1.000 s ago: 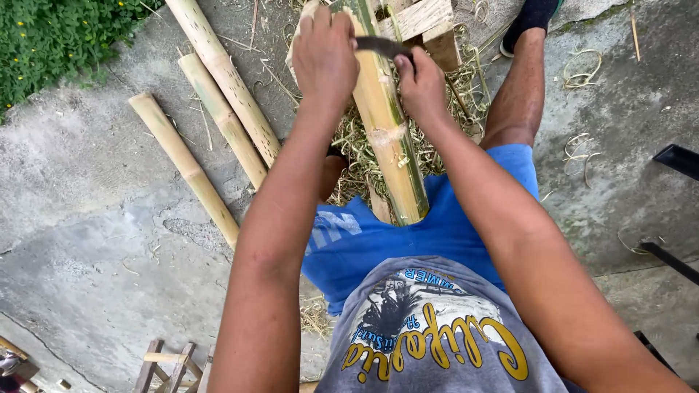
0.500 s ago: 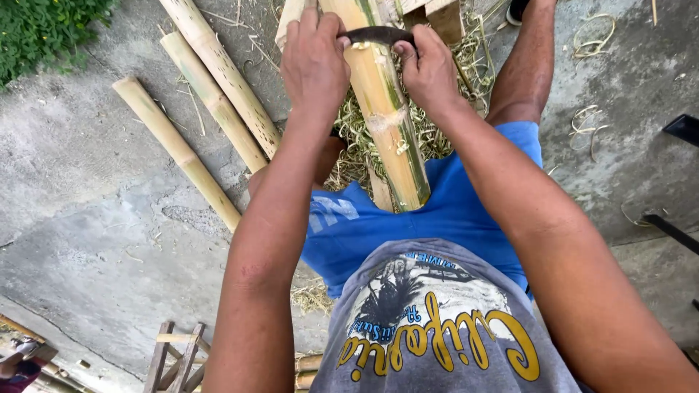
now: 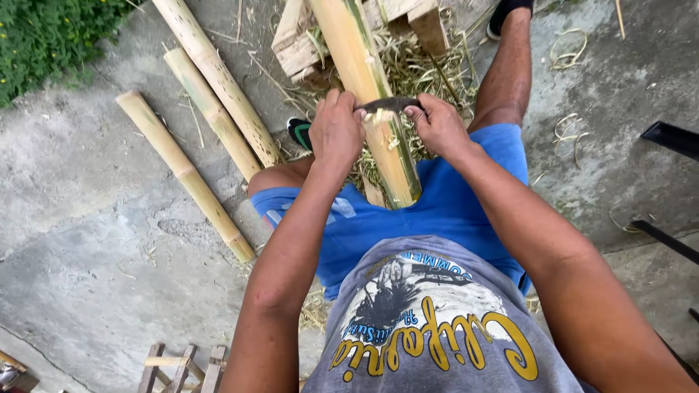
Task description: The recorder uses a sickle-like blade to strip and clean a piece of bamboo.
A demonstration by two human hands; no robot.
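Both fists closed on the ends of a dark curved blade (image 3: pixel 389 104): left hand (image 3: pixel 336 131), right hand (image 3: pixel 437 125). Laid across a bamboo pole (image 3: pixel 371 94) propped from wooden block (image 3: pixel 309 44) to lap. Risk: blade jumping a node toward thighs; pole rolling off the block.

Head view only — steep downward look, close over lap (ground (image 3: pixel 87 240) beyond).

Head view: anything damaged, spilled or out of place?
Nothing looks damaged. The left hand and right hand grip a dark curved blade across a bamboo pole that leans on a wooden block. Shavings litter the ground beneath it. Three more poles lie alongside on the concrete.
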